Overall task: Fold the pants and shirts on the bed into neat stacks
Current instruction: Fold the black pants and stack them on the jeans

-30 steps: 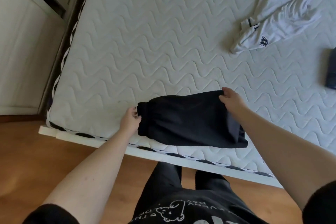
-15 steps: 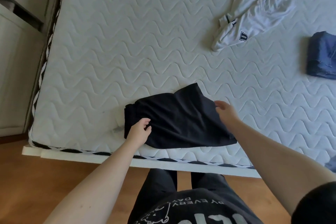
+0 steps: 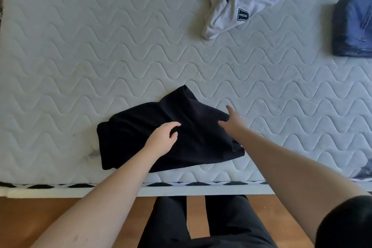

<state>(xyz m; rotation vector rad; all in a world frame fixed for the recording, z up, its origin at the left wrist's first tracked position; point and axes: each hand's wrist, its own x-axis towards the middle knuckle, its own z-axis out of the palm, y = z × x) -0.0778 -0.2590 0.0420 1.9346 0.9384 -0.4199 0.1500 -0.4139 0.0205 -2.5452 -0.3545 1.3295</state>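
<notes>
Now the black pants (image 3: pixel 171 133) are folded over once more than a second ago — a far corner is peaked up, so the bundle is not yet flat. They are kept near the bed's (image 3: pixel 80 56) front edge, long axis roughly along it, tilted toward the far right. The left hand (image 3: pixel 163 139) is rested on the cloth, fingers loosely curled; the right hand (image 3: pixel 231 121) is released, fingers spread — smoothing is judged next.

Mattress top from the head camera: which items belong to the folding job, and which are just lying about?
Job:
- black folded fabric garment under both hands
- crumpled white garment with a dark letter patch
- folded blue denim garment

Lying about:
- white quilted mattress
- brown wooden floor
</notes>
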